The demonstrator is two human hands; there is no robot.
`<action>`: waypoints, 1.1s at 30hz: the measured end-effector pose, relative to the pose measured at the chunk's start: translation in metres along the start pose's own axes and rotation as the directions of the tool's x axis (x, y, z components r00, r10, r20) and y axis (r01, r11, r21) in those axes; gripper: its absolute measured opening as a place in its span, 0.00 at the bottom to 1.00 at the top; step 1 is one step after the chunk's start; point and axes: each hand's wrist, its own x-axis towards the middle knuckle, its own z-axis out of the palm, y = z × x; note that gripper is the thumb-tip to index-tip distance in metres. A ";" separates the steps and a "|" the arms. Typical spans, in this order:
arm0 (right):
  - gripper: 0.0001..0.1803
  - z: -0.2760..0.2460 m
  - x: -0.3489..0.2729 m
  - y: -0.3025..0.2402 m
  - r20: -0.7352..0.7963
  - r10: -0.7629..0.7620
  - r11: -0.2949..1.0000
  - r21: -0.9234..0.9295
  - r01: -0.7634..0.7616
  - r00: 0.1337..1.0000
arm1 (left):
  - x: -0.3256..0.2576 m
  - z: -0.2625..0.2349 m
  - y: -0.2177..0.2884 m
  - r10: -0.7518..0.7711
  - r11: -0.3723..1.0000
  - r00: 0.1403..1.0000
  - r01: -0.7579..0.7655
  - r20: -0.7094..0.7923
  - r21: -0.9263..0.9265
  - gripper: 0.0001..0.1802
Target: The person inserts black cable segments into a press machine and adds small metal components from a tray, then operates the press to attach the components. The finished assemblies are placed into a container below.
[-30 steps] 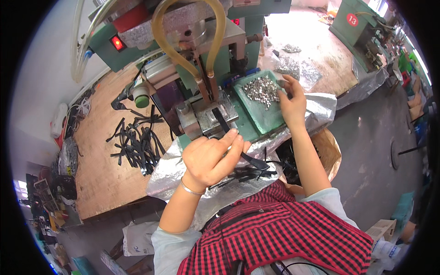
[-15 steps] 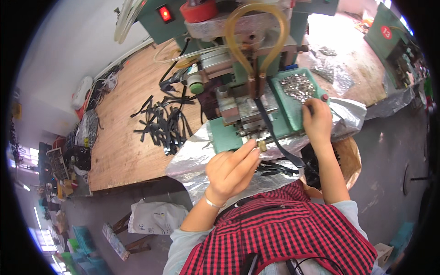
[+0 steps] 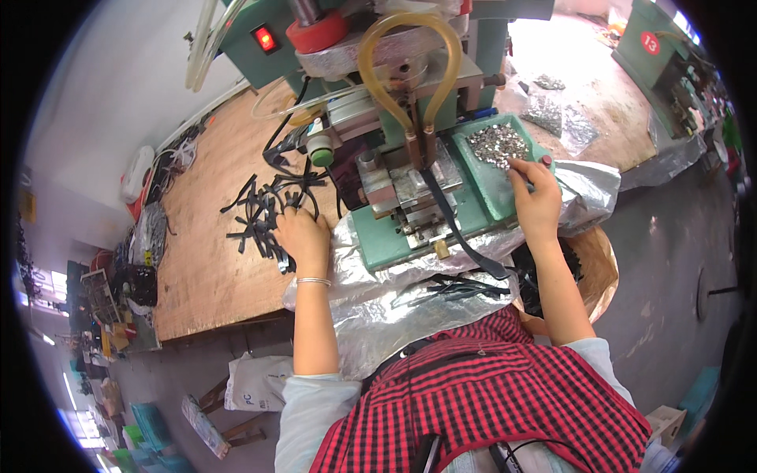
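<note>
Nearest the camera, at 6 o'clock, a red-and-black checked garment (image 3: 505, 394) covers the person's torso; 2 bare forearms rise from it. Crinkled silver foil (image 3: 378, 315) drapes over the bench edge just ahead, with a few black strips lying on it and a round brown basket (image 3: 595, 272) at 4 o'clock.

Left hand (image 3: 303, 236), at 9 o'clock of the green press base (image 3: 386, 240): palm down, fingers curled onto the pile of black strips (image 3: 264, 209) on the wooden bench (image 3: 205, 268); whether it pinches a strip cannot be told. A thin bangle circles the wrist.

Right hand (image 3: 536, 201), at 3 o'clock of the press: fingers drawn together, tips at the near edge of the heap of small silver metal parts (image 3: 497, 146) in the green tray (image 3: 493, 189); whether a part is gripped cannot be told.

A long black strap (image 3: 453, 225) runs from the metal die block (image 3: 402, 185) down across the base toward the foil.

Farther, at 12 o'clock, an amber tube loop (image 3: 406, 55) arches over the press head, below a red round cap (image 3: 315, 31); a lit red square switch (image 3: 266, 39) sits at 11 o'clock. At 1 o'clock, clear bags of metal parts (image 3: 564, 118) lie on the bench. At 2 o'clock, a second green machine (image 3: 662, 63) bears a round red label.

At 7 o'clock, on the floor, a white printed bag (image 3: 252, 382) lies crumpled.
</note>
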 end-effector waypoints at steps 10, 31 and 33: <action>0.07 -0.078 -0.048 0.043 -0.155 0.050 0.986 -0.147 -0.073 0.987 | 0.013 -0.003 -0.029 -0.110 0.712 0.988 0.154 0.108 -0.685 0.09; 0.23 0.028 0.011 -0.132 0.242 0.121 0.512 0.816 -0.270 0.963 | -0.028 -0.145 0.068 -0.278 0.028 0.926 -0.259 -0.257 -0.965 0.05; 0.25 0.019 0.013 -0.147 0.319 0.137 0.527 0.778 -0.342 0.938 | -0.037 -0.148 0.079 -0.162 0.003 0.840 -0.524 -0.518 -0.851 0.04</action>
